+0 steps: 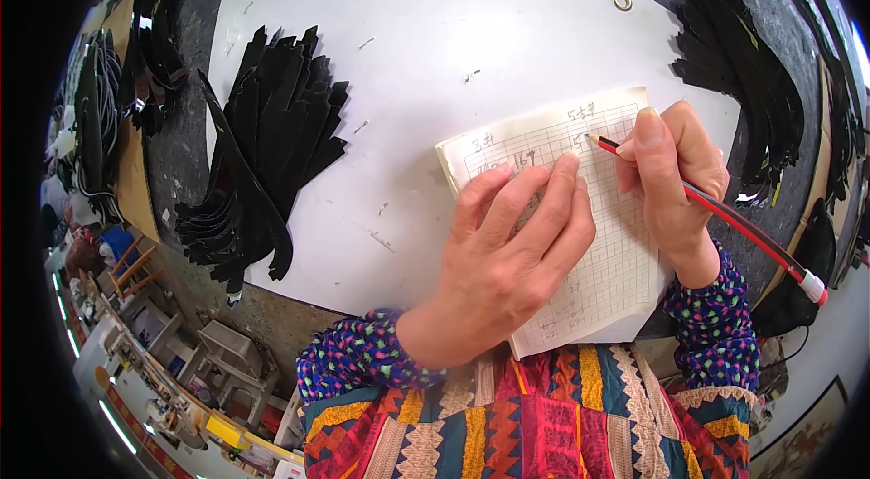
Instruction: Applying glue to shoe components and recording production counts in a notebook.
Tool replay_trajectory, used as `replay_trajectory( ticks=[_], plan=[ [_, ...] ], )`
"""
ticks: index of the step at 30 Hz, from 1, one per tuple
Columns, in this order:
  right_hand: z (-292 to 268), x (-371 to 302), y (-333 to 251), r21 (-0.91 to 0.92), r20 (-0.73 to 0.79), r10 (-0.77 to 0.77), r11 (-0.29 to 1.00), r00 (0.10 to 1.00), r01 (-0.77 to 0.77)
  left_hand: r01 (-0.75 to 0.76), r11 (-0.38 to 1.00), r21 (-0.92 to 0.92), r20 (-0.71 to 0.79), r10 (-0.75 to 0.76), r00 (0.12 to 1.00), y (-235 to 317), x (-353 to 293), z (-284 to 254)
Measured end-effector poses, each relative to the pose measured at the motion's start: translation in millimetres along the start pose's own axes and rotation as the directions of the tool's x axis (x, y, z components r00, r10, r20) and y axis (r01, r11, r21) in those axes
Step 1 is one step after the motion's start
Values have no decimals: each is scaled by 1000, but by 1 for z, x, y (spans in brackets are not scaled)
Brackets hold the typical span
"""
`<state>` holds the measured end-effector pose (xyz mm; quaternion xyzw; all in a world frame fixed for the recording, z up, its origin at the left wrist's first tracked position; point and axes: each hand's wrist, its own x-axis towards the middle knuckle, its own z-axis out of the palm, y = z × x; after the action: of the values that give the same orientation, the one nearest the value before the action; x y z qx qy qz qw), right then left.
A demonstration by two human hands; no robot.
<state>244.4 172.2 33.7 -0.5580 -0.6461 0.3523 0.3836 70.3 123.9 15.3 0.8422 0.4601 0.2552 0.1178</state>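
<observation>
A gridded notebook (607, 243) with handwriting lies at the near edge of a white board, tilted a little. My left hand (512, 257) rests flat on its page, fingers stretched out and slightly apart. Between the thumb and fingers of my right hand (675, 175) is a red and black striped pencil (743, 234) with a white and pink eraser end. The pencil's tip meets the page near the upper right writing. Part of the writing is hidden beneath my left hand.
Bundles of black strips lie on the white board (399, 62) at left (272, 144) and on the dark table at right (734, 62). A metal ring (622, 0) sits near the board's far right edge. More black strips (159, 44) are at far left. A wooden stool (136, 261) stands below left.
</observation>
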Motion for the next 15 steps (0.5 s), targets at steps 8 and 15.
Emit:
replay_trajectory(
  ticks=[8, 15],
  plan=[
    [1, 0, 1, 2, 13, -2, 1000, 1000, 2, 6, 1000, -2, -3, -6, 1000, 1, 0, 0],
    [1, 0, 5, -122, 1, -77, 990, 997, 77, 8, 1000, -5, 2, -8, 1000, 1, 0, -1]
  ],
)
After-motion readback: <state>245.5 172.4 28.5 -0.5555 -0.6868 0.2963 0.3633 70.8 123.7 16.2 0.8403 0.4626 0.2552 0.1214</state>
